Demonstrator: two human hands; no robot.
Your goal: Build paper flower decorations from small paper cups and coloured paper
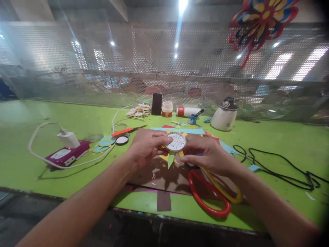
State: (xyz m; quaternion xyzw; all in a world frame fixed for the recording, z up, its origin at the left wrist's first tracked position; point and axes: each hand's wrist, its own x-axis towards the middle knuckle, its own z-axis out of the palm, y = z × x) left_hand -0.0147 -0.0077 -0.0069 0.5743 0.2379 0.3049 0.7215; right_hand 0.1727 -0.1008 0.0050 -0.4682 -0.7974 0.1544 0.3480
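**Both hands on a small paper disc over the brown card**

Nearest me, a short brown strip (pixel 163 200) lay at the front edge of the green table (pixel 257 144). Just beyond it, to the right, a red loop (pixel 208 202) and a yellow loop (pixel 227 192) lay side by side, partly under my right wrist. Both rested on the brown card sheet (pixel 159 176), which was strewn with small paper scraps.

Above that sheet I held the paper disc (pixel 175 141), white with thin lines across its face. My left hand (pixel 146 145) was pinched on its left edge. My right hand (pixel 209 155) had its fingers curled at the right and lower edge, touching it, though I could not tell whether they were gripping it. The hands were close together, with only the disc between them. A green paper petal (pixel 170 160) and yellow points stuck out below the disc.

Well to the left lay a purple device (pixel 67 155) with a white charger (pixel 68 140) on it and a white cable (pixel 41 132) looping round. A black cable (pixel 279 168) trailed off to the right.

Farther back stood a black phone (pixel 156 103), a small jar (pixel 167 109), a glue tube (pixel 189 111) and a white jug (pixel 225 116), all before a mesh screen (pixel 154 61). A paper flower (pixel 262 20) hung at the upper right.
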